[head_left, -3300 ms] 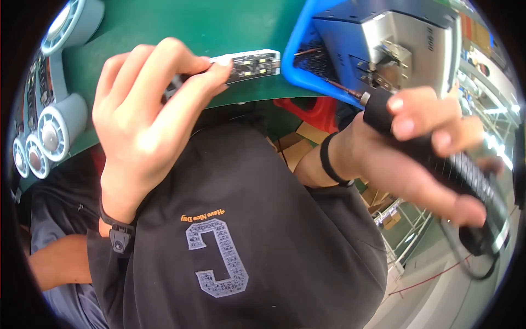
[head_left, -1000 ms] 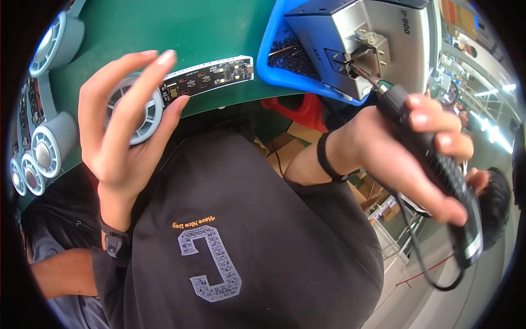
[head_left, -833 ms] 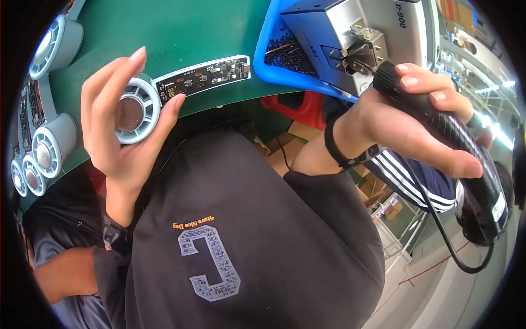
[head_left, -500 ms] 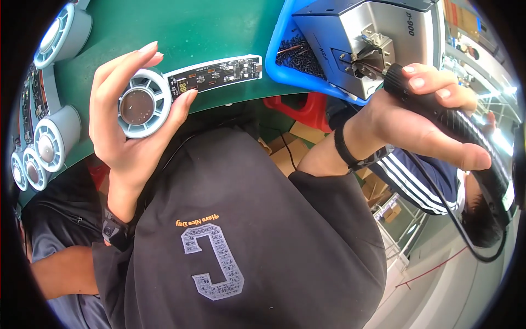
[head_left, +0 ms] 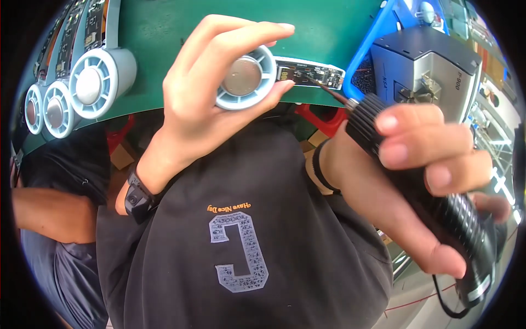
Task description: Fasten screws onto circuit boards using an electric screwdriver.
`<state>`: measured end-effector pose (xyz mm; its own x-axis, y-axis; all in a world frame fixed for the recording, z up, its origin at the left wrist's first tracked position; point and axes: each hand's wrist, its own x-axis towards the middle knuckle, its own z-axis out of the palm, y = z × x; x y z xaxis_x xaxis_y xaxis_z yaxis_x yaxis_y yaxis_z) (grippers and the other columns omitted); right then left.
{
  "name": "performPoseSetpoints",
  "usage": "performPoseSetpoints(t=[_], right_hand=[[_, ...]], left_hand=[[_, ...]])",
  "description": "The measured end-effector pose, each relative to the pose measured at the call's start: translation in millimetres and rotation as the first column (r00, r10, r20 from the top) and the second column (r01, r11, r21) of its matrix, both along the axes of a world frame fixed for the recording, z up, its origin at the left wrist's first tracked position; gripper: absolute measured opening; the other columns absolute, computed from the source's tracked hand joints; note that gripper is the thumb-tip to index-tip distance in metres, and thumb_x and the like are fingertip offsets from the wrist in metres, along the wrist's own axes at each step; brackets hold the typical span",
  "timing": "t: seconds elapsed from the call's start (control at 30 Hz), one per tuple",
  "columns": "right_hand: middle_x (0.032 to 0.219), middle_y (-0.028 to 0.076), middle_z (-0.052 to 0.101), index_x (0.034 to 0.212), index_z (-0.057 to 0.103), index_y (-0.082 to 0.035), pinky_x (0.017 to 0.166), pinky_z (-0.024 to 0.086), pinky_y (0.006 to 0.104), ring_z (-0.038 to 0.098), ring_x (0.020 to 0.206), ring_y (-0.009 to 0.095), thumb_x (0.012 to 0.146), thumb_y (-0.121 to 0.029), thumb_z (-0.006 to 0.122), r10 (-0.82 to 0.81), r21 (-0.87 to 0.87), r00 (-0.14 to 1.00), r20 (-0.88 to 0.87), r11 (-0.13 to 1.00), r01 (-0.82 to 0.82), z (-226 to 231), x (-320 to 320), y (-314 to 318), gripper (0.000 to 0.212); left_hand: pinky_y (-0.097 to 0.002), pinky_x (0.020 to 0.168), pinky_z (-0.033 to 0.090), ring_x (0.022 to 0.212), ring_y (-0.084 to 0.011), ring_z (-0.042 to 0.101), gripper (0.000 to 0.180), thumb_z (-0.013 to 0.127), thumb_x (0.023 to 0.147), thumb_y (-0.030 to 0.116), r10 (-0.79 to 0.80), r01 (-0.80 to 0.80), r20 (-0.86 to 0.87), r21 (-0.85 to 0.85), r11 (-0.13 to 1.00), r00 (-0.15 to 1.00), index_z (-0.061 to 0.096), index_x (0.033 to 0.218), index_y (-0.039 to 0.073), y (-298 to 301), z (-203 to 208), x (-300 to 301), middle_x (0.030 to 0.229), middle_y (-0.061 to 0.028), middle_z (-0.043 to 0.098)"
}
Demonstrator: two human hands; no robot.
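Thumb and fingers of my left hand (head_left: 189,98) wrap round the pale blue round head of a handheld fan (head_left: 267,68), which has a brown disc in its centre. Its handle, lying to the right on the green table, is uncovered and shows a dark circuit board (head_left: 326,75). In my right hand (head_left: 424,140) is a black electric screwdriver (head_left: 402,170), tilted with its thin bit (head_left: 331,93) reaching over the board. Whether the tip touches the board, or carries a screw, I cannot tell.
A silver and black screw feeder (head_left: 460,82) stands in a blue tray (head_left: 370,46) at the far right, with dark screws beside it. Several similar fans (head_left: 97,82) line the left of the green table (head_left: 159,33). Another person's arm (head_left: 55,215) shows at lower left.
My right hand has brought the screwdriver from the screw feeder leftward to the circuit board. My left hand still grips the fan head. The whole view has shifted.
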<state>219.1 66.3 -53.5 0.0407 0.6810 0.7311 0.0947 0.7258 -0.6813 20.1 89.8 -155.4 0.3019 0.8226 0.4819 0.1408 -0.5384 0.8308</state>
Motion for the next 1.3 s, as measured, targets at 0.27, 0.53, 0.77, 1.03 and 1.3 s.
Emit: performPoseSetpoints(t=[0.27, 0.53, 0.77, 1.03, 1.3], right_hand=[[0.096, 0.012, 0.05, 0.15, 0.044, -0.013, 0.043, 0.047, 0.0418, 0.048, 0.057, 0.024, 0.102, -0.084, 0.026, 0.002, -0.017, 0.992, -0.122, 1.0, -0.004, -23, -41, 14, 0.087], [0.097, 0.012, 0.05, 0.151, 0.043, -0.014, 0.043, 0.047, 0.0399, 0.048, 0.057, 0.025, 0.101, -0.085, 0.026, 0.027, 0.002, 0.991, -0.133, 1.0, -0.027, -31, -50, 19, 0.088], [0.097, 0.01, 0.05, 0.149, 0.046, -0.014, 0.043, 0.047, 0.0388, 0.049, 0.057, 0.024, 0.099, -0.088, 0.026, 0.047, 0.026, 0.984, -0.17, 0.999, -0.043, -37, -60, 22, 0.091], [0.095, 0.01, 0.048, 0.149, 0.045, -0.016, 0.042, 0.046, 0.037, 0.048, 0.056, 0.023, 0.099, -0.087, 0.029, 0.146, 0.005, 0.989, -0.011, 0.989, -0.146, -43, -53, 27, 0.089], [0.092, 0.011, 0.048, 0.15, 0.043, -0.014, 0.04, 0.046, 0.0365, 0.047, 0.054, 0.023, 0.099, -0.085, 0.031, 0.196, -0.098, 0.956, 0.217, 0.979, -0.178, -28, -34, 24, 0.089]], left_hand=[[-0.0333, 0.08, 0.06, 0.101, -0.0262, 0.073, 0.063, 0.091, 0.073, -0.004, -0.005, 0.005, -0.005, -0.005, 1.0, 1.0, 0.067, 0.131, -0.001, -1, -5, -12, 0.116, -0.0165, 0.072], [-0.0325, 0.076, 0.057, 0.097, -0.0254, 0.072, 0.058, 0.089, 0.073, -0.003, -0.007, 0.007, 0.002, -0.012, 1.0, 1.0, 0.07, 0.128, -0.001, 0, -6, -14, 0.114, -0.0159, 0.071], [-0.0331, 0.075, 0.057, 0.096, -0.0258, 0.07, 0.058, 0.09, 0.073, -0.002, -0.005, 0.005, -0.004, -0.012, 1.0, 1.0, 0.07, 0.128, 0.001, 1, -7, -17, 0.114, -0.0152, 0.071], [-0.0342, 0.077, 0.056, 0.097, -0.0267, 0.069, 0.058, 0.091, 0.074, 0.002, 0.002, -0.003, -0.011, -0.012, 1.0, 1.0, 0.07, 0.128, 0.001, -2, -12, -30, 0.114, -0.0145, 0.071], [-0.0342, 0.077, 0.056, 0.097, -0.0273, 0.069, 0.058, 0.091, 0.074, 0.003, -0.019, 0.019, -0.003, 0.005, 1.0, 1.0, 0.068, 0.128, -0.001, 2, -9, -20, 0.113, -0.0154, 0.07]])
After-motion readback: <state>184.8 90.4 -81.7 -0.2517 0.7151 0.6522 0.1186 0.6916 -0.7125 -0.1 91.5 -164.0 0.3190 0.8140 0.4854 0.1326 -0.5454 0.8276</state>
